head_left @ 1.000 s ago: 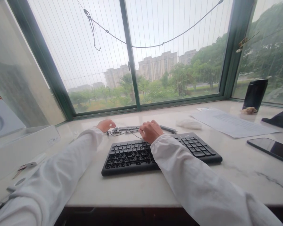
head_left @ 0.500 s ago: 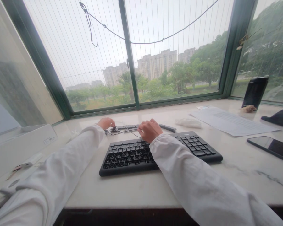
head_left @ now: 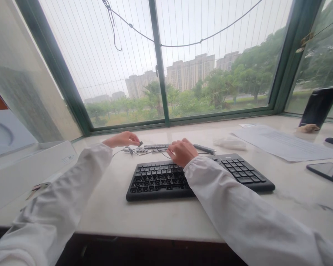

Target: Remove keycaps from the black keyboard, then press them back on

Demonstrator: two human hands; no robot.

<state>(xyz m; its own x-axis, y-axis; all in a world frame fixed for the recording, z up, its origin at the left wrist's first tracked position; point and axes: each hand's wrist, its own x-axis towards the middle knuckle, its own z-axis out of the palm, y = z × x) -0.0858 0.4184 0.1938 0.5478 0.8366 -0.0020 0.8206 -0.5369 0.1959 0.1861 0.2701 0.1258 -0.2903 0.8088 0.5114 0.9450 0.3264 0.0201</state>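
My left hand (head_left: 124,139) is raised a little above the tabletop behind the keyboard, pinching a small dark keycap (head_left: 140,143) between thumb and fingertips. A black keyboard (head_left: 161,193) lies on the table; its left part shows rows of bare key sockets, while the number pad has its keys on. My right hand (head_left: 182,152) is over the keyboard's back edge with curled fingers; what they hold, if anything, is hidden. Behind the keyboard lie loose keycaps in a row (head_left: 156,146) and a thin black cable (head_left: 127,150).
To the right are a clear plastic bag (head_left: 229,143), a printed sheet (head_left: 277,142), a phone (head_left: 329,171) and a black can-like cylinder (head_left: 318,108). On the left stand a white box (head_left: 30,173) and keys (head_left: 39,187). A window (head_left: 166,122) closes off the back.
My left hand has lifted away from the loose keycaps and moved back, now with a keycap in its fingertips. My right hand stays at the keyboard. The view has shifted slightly left.
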